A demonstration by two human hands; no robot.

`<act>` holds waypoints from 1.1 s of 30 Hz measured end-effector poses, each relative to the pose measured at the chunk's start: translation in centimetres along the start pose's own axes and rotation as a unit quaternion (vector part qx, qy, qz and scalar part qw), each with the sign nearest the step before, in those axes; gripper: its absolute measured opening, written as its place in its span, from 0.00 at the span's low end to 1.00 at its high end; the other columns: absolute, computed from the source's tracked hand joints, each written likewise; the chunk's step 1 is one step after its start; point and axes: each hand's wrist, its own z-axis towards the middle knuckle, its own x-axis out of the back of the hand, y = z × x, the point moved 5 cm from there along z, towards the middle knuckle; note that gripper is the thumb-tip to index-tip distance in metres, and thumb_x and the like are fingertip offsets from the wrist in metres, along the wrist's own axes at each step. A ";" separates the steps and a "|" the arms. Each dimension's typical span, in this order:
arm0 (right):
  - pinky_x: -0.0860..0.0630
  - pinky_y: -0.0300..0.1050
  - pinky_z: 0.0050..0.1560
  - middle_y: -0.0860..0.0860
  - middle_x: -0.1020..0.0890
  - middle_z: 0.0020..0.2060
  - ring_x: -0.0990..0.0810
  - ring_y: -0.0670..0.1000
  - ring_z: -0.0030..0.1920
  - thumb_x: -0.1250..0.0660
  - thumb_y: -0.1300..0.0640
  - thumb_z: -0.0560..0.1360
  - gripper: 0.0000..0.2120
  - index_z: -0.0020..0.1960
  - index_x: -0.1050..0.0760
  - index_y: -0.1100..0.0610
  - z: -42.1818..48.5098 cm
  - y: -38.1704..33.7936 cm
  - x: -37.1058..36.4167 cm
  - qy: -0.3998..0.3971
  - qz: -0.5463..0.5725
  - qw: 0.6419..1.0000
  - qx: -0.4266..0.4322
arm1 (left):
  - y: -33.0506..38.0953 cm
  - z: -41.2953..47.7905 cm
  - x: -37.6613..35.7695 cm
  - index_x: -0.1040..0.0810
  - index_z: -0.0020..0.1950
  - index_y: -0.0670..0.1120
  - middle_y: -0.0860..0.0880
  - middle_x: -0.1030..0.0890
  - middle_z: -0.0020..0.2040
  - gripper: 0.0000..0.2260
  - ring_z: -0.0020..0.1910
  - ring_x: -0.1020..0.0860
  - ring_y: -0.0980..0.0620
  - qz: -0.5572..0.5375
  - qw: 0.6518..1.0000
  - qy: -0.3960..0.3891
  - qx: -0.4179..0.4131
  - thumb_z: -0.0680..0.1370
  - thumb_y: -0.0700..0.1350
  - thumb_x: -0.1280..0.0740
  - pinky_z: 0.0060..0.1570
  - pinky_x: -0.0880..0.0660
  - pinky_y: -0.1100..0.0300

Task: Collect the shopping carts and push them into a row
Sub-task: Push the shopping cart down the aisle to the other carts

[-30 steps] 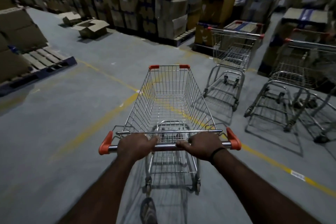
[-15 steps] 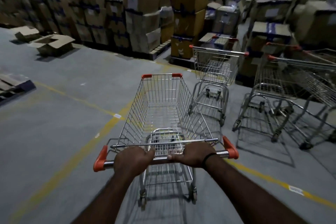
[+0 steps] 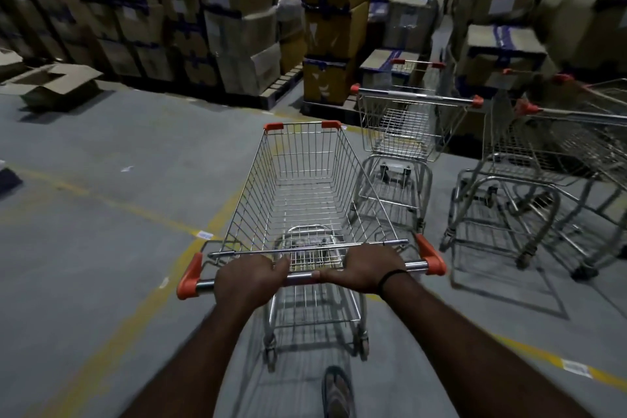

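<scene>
An empty wire shopping cart (image 3: pixel 305 187) with orange corner caps stands straight ahead of me on the grey floor. My left hand (image 3: pixel 249 276) and my right hand (image 3: pixel 368 268) both grip its steel handle bar, close together near the middle. A second empty cart (image 3: pixel 405 125) stands just right of its front end, handle toward me. Further right, two more carts (image 3: pixel 549 159) stand close together, their frames overlapping; I cannot tell whether they are nested.
Tall stacks of cardboard boxes (image 3: pixel 237 20) on pallets line the far side. An open flat box (image 3: pixel 51 83) lies on the floor at the left. Yellow floor lines (image 3: pixel 112 204) cross the concrete. My sandalled foot (image 3: pixel 336 394) shows below the cart.
The cart has rolled forward and swung right toward the parked carts, which now look nearer. The wooden pallet on the left has slid almost out of view. Both hands keep their grip.
</scene>
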 end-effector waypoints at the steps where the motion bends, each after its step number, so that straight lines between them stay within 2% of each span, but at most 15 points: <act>1: 0.26 0.49 0.48 0.54 0.16 0.44 0.18 0.56 0.48 0.53 0.14 0.64 0.40 0.31 0.32 0.52 1.4 0.3 0.6 0.003 -0.002 1.000 -0.002 | -0.1 1.6 0.2 0.17 0.46 0.48 0.47 0.16 0.46 0.33 0.50 0.18 0.44 -0.002 1.000 0.001 0.000 0.80 0.70 0.52 0.47 0.27 0.55; 4: 0.27 0.48 0.45 0.52 0.21 0.36 0.19 0.55 0.44 0.52 0.14 0.64 0.40 0.30 0.32 0.52 5.7 1.1 2.2 0.009 -0.008 1.000 -0.004 | -0.1 5.8 0.6 0.18 0.44 0.49 0.49 0.19 0.42 0.31 0.49 0.18 0.45 -0.003 1.000 -0.002 -0.002 0.80 0.69 0.52 0.46 0.28 0.55; 7: 0.24 0.48 0.46 0.49 0.26 0.30 0.22 0.55 0.39 0.55 0.13 0.61 0.42 0.30 0.31 0.52 10.8 2.4 4.0 0.020 -0.013 1.000 -0.004 | -0.1 10.8 1.3 0.21 0.40 0.51 0.49 0.23 0.39 0.29 0.49 0.18 0.45 -0.007 1.000 -0.005 0.008 0.80 0.69 0.52 0.44 0.30 0.55; 10: 0.23 0.50 0.49 0.50 0.25 0.31 0.22 0.55 0.39 0.56 0.12 0.60 0.44 0.31 0.29 0.53 15.6 3.4 5.6 0.027 -0.019 0.999 0.008 | -0.1 15.5 1.9 0.23 0.38 0.52 0.48 0.20 0.41 0.28 0.49 0.18 0.45 -0.012 1.000 -0.007 0.014 0.81 0.68 0.51 0.45 0.29 0.55; 15: 0.22 0.51 0.51 0.52 0.21 0.36 0.18 0.57 0.44 0.60 0.11 0.56 0.48 0.33 0.28 0.53 22.5 4.5 7.9 0.053 -0.023 0.998 0.022 | -0.7 22.2 2.3 0.20 0.40 0.50 0.49 0.23 0.38 0.29 0.46 0.19 0.45 -0.020 0.999 -0.006 0.029 0.81 0.68 0.51 0.43 0.30 0.56; 20: 0.22 0.50 0.49 0.50 0.24 0.32 0.20 0.57 0.40 0.60 0.10 0.55 0.48 0.31 0.30 0.54 29.3 5.1 10.0 0.064 -0.030 0.997 0.014 | -1.8 29.3 2.5 0.18 0.43 0.48 0.49 0.23 0.38 0.32 0.45 0.19 0.45 -0.016 0.999 0.006 0.035 0.79 0.69 0.51 0.43 0.29 0.56; 23: 0.21 0.50 0.49 0.50 0.23 0.32 0.20 0.55 0.39 0.59 0.11 0.57 0.48 0.32 0.26 0.54 33.8 5.1 11.3 0.072 -0.035 0.997 0.003 | -3.1 34.2 2.6 0.17 0.46 0.49 0.48 0.18 0.42 0.32 0.46 0.19 0.44 -0.010 1.000 0.017 0.020 0.79 0.69 0.52 0.44 0.28 0.55; 25: 0.21 0.50 0.49 0.49 0.25 0.31 0.20 0.55 0.39 0.57 0.12 0.59 0.46 0.31 0.29 0.53 36.9 4.8 12.2 0.074 -0.041 0.996 -0.005 | -4.0 37.7 2.9 0.17 0.47 0.49 0.47 0.17 0.45 0.32 0.48 0.18 0.43 -0.006 1.000 0.020 0.007 0.80 0.69 0.52 0.46 0.27 0.55; 27: 0.21 0.50 0.49 0.49 0.25 0.30 0.20 0.55 0.39 0.56 0.12 0.61 0.43 0.30 0.31 0.53 40.0 4.4 13.3 0.078 -0.041 0.996 -0.017 | -5.2 41.4 3.2 0.17 0.47 0.49 0.47 0.17 0.44 0.32 0.48 0.18 0.43 -0.007 1.000 0.019 -0.009 0.80 0.70 0.52 0.45 0.28 0.55; 30: 0.21 0.50 0.49 0.49 0.24 0.30 0.20 0.55 0.38 0.58 0.12 0.60 0.45 0.30 0.29 0.53 44.7 3.6 14.6 0.089 -0.035 0.994 -0.043 | -7.2 47.0 3.6 0.17 0.46 0.49 0.48 0.21 0.40 0.32 0.47 0.19 0.44 -0.006 0.999 0.019 -0.033 0.80 0.70 0.52 0.42 0.31 0.56; 33: 0.21 0.50 0.48 0.49 0.24 0.29 0.20 0.54 0.37 0.57 0.12 0.61 0.45 0.30 0.28 0.54 48.5 2.8 15.9 0.088 -0.025 0.994 -0.065 | -8.7 52.1 4.1 0.17 0.46 0.49 0.47 0.19 0.41 0.32 0.47 0.19 0.44 -0.007 0.998 0.013 -0.059 0.80 0.69 0.52 0.42 0.32 0.56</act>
